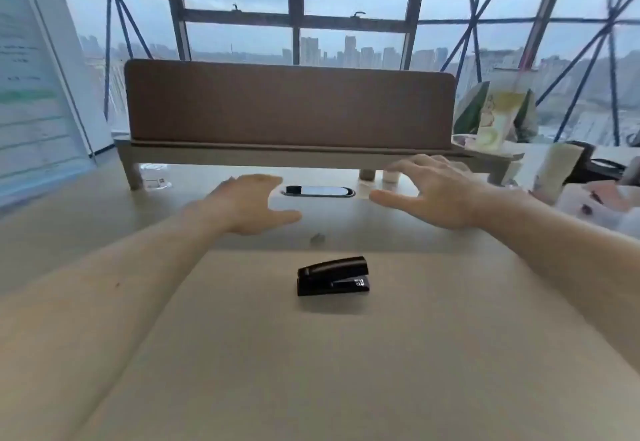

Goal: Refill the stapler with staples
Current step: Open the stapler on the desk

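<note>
A small black stapler [333, 276], closed, lies on the beige desk [311, 364] in the middle of the view. Just beyond it a small grey strip [317, 238], possibly staples, rests on the desk; it is too blurred to be sure. My left hand [247, 203] hovers beyond the stapler to the left, palm down, fingers spread, holding nothing. My right hand [431, 192] hovers beyond and to the right, also spread and empty. Neither hand touches the stapler.
A brown divider panel on a raised shelf [289, 104] runs across the back of the desk. An oval cable port [318, 191] sits under it. A paper board [31, 94] stands at left. Cups, a plant and clutter [554, 163] crowd the right.
</note>
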The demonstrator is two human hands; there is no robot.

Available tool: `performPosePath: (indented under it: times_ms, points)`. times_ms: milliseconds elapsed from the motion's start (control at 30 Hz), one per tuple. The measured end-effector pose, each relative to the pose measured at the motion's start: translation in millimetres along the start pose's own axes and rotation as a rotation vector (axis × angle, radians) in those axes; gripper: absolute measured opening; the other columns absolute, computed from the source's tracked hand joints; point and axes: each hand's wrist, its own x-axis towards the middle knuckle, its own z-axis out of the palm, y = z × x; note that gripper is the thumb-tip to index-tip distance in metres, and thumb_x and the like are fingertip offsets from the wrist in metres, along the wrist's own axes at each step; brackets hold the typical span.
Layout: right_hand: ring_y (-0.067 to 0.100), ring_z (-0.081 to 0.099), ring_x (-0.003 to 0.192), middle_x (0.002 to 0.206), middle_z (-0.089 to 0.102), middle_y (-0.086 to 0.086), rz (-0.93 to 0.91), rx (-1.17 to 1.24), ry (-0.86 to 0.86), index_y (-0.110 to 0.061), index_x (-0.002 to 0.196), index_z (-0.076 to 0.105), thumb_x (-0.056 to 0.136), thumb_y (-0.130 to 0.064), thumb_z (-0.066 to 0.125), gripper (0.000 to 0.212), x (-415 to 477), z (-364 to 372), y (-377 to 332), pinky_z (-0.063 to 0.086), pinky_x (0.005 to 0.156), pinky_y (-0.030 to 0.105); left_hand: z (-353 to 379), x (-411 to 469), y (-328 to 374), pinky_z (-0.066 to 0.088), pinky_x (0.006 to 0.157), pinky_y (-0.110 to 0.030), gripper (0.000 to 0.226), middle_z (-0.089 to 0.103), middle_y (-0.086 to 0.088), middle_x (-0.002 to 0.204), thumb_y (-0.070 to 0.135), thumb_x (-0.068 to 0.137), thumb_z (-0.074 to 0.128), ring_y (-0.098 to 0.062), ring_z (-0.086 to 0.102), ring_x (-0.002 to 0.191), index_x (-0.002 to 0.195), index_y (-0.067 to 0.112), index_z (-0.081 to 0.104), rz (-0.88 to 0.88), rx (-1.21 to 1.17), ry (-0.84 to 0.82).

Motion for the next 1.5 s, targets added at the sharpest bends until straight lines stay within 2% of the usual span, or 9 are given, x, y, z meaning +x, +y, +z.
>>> performPosePath:
  times_ms: [300,433,600,833,933,1100,1233,1367,1500]
  points:
    - [0.027,0.030,0.157,0.170,0.038,-0.001,-0.007,0.047,-0.099,-0.036,0.161,0.036,0.075,-0.098,0.029,0.106,-80.2,47.5,3.8,0.023,0.126,0.048,32.3,-72.2,26.1,0.017,0.127,-0.042,0.096,0.023,0.008,0.171,0.080,0.084,0.047,-0.018,0.022,0.158,0.163,0.030,0.023,0.047,-0.033,-0.055]
    - [0.025,0.035,0.155,0.166,0.043,-0.002,-0.023,0.079,-0.140,-0.034,0.159,0.038,0.063,-0.105,0.021,0.121,-76.2,92.1,8.2,0.027,0.126,0.047,69.4,-72.3,29.1,0.023,0.125,-0.039,0.097,0.028,0.005,0.170,0.076,0.083,0.052,-0.018,0.025,0.157,0.163,0.028,0.025,0.063,-0.078,-0.087]
    - [0.023,0.033,0.157,0.168,0.041,-0.004,-0.058,0.158,-0.171,-0.034,0.160,0.037,0.082,-0.085,0.050,0.095,-46.4,145.3,8.4,0.027,0.126,0.047,108.4,-64.1,19.2,0.028,0.123,-0.041,0.088,0.038,0.003,0.165,0.075,0.083,0.057,-0.023,0.035,0.152,0.157,0.031,0.036,0.060,-0.160,-0.108]
    - [0.017,0.056,0.137,0.142,0.065,-0.007,-0.152,0.462,-0.027,-0.031,0.133,0.066,0.088,-0.047,0.077,0.050,-7.4,175.0,16.3,0.038,0.120,0.040,110.3,-43.1,17.9,0.036,0.115,-0.035,0.088,0.051,0.007,0.155,0.073,0.077,0.068,-0.019,0.047,0.141,0.152,0.033,0.043,0.136,-0.215,-0.046]
    - [0.008,0.064,0.123,0.128,0.073,-0.012,-0.173,0.563,0.041,-0.028,0.119,0.076,0.085,-0.033,0.083,0.035,-4.9,178.5,18.4,0.045,0.113,0.034,101.7,-28.8,31.0,0.043,0.103,-0.026,0.082,0.063,0.012,0.139,0.066,0.073,0.077,-0.010,0.058,0.127,0.143,0.032,0.054,0.212,-0.341,-0.034]
    - [0.004,0.067,0.114,0.119,0.076,-0.018,-0.148,0.623,0.090,-0.027,0.108,0.079,0.082,-0.039,0.085,0.029,-8.0,187.3,23.8,0.048,0.104,0.029,101.0,-9.8,75.5,0.055,0.088,-0.028,0.038,0.076,0.012,0.103,0.044,0.078,0.082,-0.006,0.070,0.097,0.111,0.028,0.073,0.305,-0.537,0.032]
    - [0.003,0.070,0.112,0.116,0.078,-0.017,-0.169,0.650,0.095,-0.027,0.108,0.080,0.083,-0.044,0.082,0.030,-10.4,188.9,24.3,0.051,0.101,0.029,108.2,-9.8,91.0,0.048,0.077,-0.010,0.018,0.080,0.011,0.092,0.032,0.082,0.083,0.000,0.069,0.089,0.098,0.025,0.081,0.334,-0.632,0.082]
    - [-0.005,0.070,0.105,0.107,0.079,-0.019,-0.147,0.695,0.099,-0.027,0.096,0.080,0.081,-0.041,0.086,0.021,-7.6,190.1,24.6,0.049,0.097,0.022,104.2,-11.1,84.7,0.053,0.084,-0.016,0.014,0.080,0.011,0.091,0.029,0.084,0.083,0.002,0.072,0.088,0.097,0.025,0.080,0.291,-0.799,0.139]
    - [-0.001,0.071,0.109,0.113,0.079,-0.014,-0.128,0.716,0.120,-0.022,0.098,0.083,0.077,-0.039,0.089,0.028,-6.3,192.2,24.6,0.047,0.104,0.019,93.7,-17.5,67.5,0.058,0.087,-0.023,0.013,0.081,0.007,0.090,0.013,0.087,0.080,-0.011,0.076,0.091,0.099,0.016,0.080,0.210,-1.125,0.265]
